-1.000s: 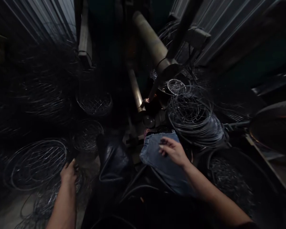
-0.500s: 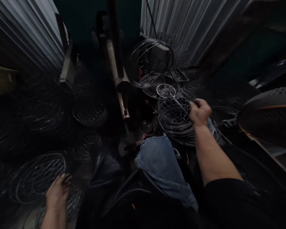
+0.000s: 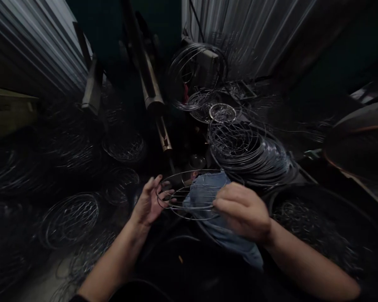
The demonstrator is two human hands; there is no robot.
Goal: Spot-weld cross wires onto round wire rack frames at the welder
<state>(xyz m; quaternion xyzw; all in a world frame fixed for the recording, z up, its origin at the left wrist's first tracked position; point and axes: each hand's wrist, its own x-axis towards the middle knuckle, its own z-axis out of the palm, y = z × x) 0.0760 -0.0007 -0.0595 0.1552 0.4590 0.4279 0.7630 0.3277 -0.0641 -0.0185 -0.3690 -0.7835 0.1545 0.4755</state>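
Note:
A round wire grid [image 3: 195,195], made of thin rings with straight cross wires, is held level over my lap in front of the blue denim cloth [image 3: 204,188]. My right hand [image 3: 244,212] is closed on its right rim. On the opposite side, my left hand [image 3: 149,201] has its fingers spread around the left rim, palm towards the grid; whether the fingers touch the wire I cannot tell. Just beyond the grid, the lower end of a metal post on a machine [image 3: 165,140] points down at a small dark base, partly hidden.
To the right lies a large stack of wire rings [image 3: 255,155], with a small metal bowl [image 3: 223,112] behind it. Round wire grids [image 3: 72,216] lie in piles on the left. A dark container with small wire pieces [image 3: 315,230] is at lower right, below a fan-like round guard [image 3: 359,142].
My right hand has come from the ring stack to my lap, now holding a wire grid. My left hand has moved up and right from the left-hand pile to the grid's left side.

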